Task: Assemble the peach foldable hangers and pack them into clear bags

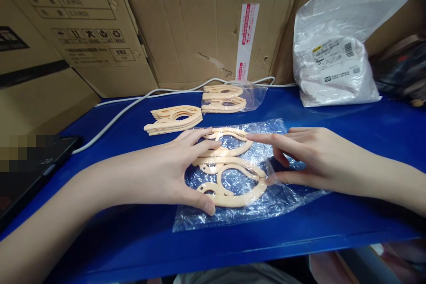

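Note:
Beige folding hangers (244, 198) lie in two groups, side by side, in a clear plastic bag (282, 199) on the blue table. My left hand (166, 168) rests over their left end with fingers and thumb spread, pressing on the bag. From the right, my right hand (302, 155) reaches in with its index finger stretched to the far hanger's tip and its thumb at the near one's; its other fingers are curled. Behind my left hand lies a loose stack of folded hangers (189, 123). Farther back, another clear bag (254, 96) holds more hangers.
Cardboard boxes (199, 31) wall off the back and left of the blue table (149, 239). A white cable (116, 122) crosses behind the hangers. A phone (43, 173) lies at the left, and a white plastic package (333, 66) stands at the back right.

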`<state>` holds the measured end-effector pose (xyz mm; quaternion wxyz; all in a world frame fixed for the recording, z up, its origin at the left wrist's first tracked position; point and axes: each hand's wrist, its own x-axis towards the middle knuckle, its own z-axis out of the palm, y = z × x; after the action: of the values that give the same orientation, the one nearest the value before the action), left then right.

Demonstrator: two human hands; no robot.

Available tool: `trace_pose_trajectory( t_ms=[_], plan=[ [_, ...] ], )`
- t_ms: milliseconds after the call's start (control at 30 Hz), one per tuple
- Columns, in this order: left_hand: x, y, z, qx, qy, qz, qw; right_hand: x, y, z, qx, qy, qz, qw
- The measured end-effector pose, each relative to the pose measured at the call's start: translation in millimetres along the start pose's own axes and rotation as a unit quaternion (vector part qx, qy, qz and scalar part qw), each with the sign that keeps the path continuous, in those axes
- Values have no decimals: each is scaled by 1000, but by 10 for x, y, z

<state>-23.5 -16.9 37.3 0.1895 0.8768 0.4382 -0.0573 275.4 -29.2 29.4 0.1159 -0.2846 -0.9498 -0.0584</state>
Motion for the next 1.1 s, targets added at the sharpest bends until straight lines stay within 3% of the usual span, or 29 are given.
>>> trace_pose_trajectory(
  t_ms=[133,400,667,1100],
  plan=[
    [25,-4,0,3,11,13,1000,-11,15,-5,6,-17,32,999],
    [163,-7,-17,-13,109,17,994,-23,93,-43,138,-20,133,981],
    [201,-52,18,-29,151,17,988,-14,181,81,183,-36,98,977],
    [197,-65,5,-15,146,31,989,-9,146,23,172,-58,105,978]
  ],
)
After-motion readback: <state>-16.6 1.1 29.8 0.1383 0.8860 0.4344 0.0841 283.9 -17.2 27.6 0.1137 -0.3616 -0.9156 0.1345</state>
